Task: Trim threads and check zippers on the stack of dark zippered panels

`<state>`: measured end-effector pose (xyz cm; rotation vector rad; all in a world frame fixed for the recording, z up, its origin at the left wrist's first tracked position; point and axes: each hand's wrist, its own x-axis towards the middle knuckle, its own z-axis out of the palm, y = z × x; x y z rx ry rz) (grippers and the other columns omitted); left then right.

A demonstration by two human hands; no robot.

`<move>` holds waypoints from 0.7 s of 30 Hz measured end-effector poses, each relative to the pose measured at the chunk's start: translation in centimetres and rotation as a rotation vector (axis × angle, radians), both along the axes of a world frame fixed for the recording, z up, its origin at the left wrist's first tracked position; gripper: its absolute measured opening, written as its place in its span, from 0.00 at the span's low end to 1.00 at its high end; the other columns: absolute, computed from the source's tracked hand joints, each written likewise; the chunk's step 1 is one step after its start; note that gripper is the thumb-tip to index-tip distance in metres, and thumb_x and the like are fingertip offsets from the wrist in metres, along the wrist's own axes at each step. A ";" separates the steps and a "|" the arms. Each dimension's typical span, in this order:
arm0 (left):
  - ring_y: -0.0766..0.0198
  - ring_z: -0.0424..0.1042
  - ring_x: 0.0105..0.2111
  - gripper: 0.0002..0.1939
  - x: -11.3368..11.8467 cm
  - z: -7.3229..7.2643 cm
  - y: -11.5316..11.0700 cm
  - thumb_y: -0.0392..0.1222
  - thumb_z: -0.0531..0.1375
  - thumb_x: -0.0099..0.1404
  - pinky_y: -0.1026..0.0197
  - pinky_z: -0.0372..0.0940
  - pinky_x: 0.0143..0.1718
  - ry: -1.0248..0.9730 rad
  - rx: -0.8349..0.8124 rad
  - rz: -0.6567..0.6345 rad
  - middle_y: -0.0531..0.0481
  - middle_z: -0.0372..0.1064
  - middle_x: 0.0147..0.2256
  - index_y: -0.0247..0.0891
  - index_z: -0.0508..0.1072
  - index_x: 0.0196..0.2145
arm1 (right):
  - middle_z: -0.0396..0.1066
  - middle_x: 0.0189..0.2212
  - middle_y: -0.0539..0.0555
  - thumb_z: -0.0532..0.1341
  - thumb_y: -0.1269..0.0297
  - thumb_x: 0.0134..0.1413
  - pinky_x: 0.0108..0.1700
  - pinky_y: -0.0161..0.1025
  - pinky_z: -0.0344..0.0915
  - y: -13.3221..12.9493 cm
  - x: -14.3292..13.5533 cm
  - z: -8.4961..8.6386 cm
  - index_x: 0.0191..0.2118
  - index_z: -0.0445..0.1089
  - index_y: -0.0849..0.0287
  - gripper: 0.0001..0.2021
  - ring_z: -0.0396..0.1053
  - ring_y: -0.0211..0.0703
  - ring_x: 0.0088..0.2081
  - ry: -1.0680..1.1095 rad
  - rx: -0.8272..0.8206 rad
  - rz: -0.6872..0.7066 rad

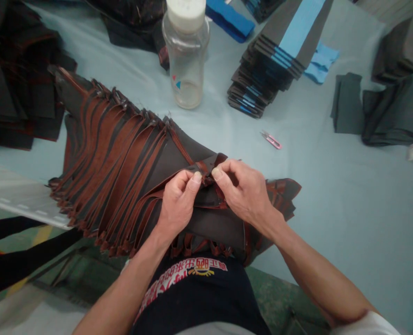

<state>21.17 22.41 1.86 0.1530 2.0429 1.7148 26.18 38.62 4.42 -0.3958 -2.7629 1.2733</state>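
A long bundle of dark grey fabric pieces with brown edging lies across the table's front edge, fanned out toward the left. Over its right part, my left hand pinches a dark fabric piece between thumb and forefinger. My right hand grips the same piece just beside it, thumb against fingers. Both sets of fingertips are close together at the piece's edge. What exactly lies under the fingertips is too small to make out.
Pink thread snips lie on the pale cloth-covered table. Behind the bundle stands a clear bottle with a white lid. Dark stacks with blue strips, more dark pieces at the right and a dark pile at the left surround it.
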 end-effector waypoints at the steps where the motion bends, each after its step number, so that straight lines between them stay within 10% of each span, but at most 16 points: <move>1: 0.65 0.59 0.26 0.17 0.1 -0.1 0.2 0.49 0.58 0.73 0.62 0.59 0.30 0.057 -0.026 -0.008 0.55 0.62 0.25 0.40 0.67 0.27 | 0.77 0.30 0.52 0.58 0.56 0.71 0.41 0.42 0.62 -0.2 0.2 -0.1 0.34 0.72 0.56 0.14 0.71 0.43 0.34 -0.004 0.021 0.037; 21: 0.64 0.60 0.26 0.17 2.4 -0.2 1.0 0.49 0.54 0.76 0.60 0.59 0.31 0.147 0.002 0.080 0.56 0.61 0.25 0.43 0.61 0.29 | 0.62 0.22 0.45 0.53 0.55 0.69 0.31 0.39 0.55 -2.6 0.6 -0.1 0.28 0.56 0.52 0.16 0.59 0.38 0.25 -0.136 -0.086 0.002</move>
